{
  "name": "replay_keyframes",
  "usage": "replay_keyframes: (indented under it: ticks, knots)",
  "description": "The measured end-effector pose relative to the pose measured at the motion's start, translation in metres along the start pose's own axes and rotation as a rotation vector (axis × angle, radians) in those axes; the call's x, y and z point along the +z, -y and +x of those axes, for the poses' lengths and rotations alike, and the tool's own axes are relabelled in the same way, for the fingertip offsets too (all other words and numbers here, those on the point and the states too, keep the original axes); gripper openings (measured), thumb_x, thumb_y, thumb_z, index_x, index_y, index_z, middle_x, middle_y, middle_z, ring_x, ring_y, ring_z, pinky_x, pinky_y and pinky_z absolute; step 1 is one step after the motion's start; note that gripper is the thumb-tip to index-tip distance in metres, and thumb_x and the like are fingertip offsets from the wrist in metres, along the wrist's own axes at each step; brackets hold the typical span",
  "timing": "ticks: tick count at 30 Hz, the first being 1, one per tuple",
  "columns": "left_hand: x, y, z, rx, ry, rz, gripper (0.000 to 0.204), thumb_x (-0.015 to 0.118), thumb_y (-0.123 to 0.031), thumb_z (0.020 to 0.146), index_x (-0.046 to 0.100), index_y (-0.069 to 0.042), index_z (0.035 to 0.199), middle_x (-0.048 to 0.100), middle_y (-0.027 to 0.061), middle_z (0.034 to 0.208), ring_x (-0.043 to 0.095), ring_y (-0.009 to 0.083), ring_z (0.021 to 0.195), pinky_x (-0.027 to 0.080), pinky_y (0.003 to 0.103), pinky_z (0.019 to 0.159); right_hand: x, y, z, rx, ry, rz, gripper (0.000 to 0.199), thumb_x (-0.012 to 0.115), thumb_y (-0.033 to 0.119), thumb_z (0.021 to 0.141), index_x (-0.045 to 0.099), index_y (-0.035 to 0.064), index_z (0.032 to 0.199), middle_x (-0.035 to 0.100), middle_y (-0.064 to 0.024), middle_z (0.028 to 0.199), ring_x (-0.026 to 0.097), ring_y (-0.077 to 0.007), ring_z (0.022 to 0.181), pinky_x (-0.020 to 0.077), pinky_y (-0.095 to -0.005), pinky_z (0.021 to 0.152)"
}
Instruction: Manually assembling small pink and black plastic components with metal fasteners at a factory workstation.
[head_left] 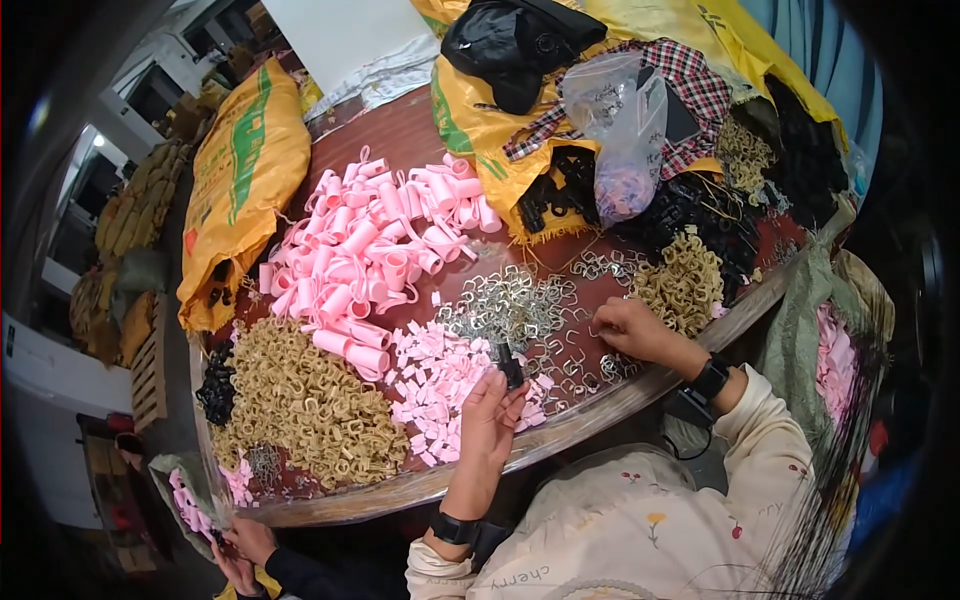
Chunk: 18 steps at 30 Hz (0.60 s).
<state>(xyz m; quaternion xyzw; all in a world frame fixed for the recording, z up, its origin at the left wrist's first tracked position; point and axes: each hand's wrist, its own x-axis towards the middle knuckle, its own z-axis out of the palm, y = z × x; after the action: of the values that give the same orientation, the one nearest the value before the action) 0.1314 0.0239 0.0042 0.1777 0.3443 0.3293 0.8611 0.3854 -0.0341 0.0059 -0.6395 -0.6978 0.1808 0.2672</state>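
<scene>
My left hand (486, 418) grips a small black plastic part (509, 367) that stands up between thumb and fingers, above a heap of small pink plastic pieces (437, 385). My right hand (634, 331) hovers over the table with its fingers drawn together; whatever is in them, if anything, is too small to make out. Loose bent silvery metal clips (573, 375) are spread between the two hands, with a thicker pile of metal clips (513, 303) just beyond. Right behind my right hand rises a heap of tan ring-shaped pieces (683, 283).
Pink tubes with loops (360, 235) cover the table's middle. More tan rings (305, 405) and black parts (215, 385) lie at left. Yellow sacks (245, 170), a black cap (520, 45) and a clear plastic bag (625, 140) crowd the far side. Another person's hands (243, 552) work at lower left.
</scene>
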Motion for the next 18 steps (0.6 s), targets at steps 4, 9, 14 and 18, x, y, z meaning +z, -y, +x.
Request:
replay_keyframes:
  ticks: [4,9,14,18]
  knots:
    - [-0.002,0.001,-0.003,0.011,0.021,-0.012,0.018,0.053,-0.012,0.081,0.051,-0.002,0.095,0.059,0.0084,0.086,0.059,0.0188,0.079,0.051,0.025,0.066,0.003,0.029,0.013,0.291,0.079,0.589,0.007,0.056,0.009,0.075,0.056,0.0025,0.077,0.053,-0.0092,0.067,0.054,-0.0197,0.062,0.0426,-0.0296,0.055]
    - [0.001,0.002,-0.010,0.057,0.125,-0.066,0.020,0.052,-0.012,0.081,0.050,-0.001,0.098,0.058,0.0093,0.091,0.058,0.0193,0.084,0.049,0.028,0.074,0.024,0.073,0.028,0.333,0.246,0.799,0.009,0.051,0.009,0.080,0.056,0.0015,0.080,0.052,-0.0061,0.064,0.052,-0.0111,0.057,0.0418,-0.0268,0.051]
    - [-0.010,0.000,-0.015,0.056,0.208,-0.112,0.026,0.052,-0.015,0.081,0.049,0.000,0.102,0.057,0.0103,0.094,0.056,0.0204,0.088,0.046,0.031,0.080,0.050,0.092,0.037,-0.034,0.115,0.595,0.011,0.048,0.011,0.083,0.053,0.0011,0.084,0.053,-0.0029,0.065,0.051,-0.0092,0.059,0.0413,-0.0252,0.052]
    - [-0.019,-0.002,-0.016,0.083,0.219,-0.117,0.031,0.053,-0.018,0.080,0.047,0.002,0.103,0.057,0.0109,0.093,0.056,0.0216,0.088,0.046,0.033,0.080,0.050,0.102,0.040,-0.045,0.228,0.480,0.012,0.046,0.011,0.084,0.050,0.0003,0.088,0.054,-0.0019,0.067,0.049,-0.0088,0.060,0.0410,-0.0244,0.053]
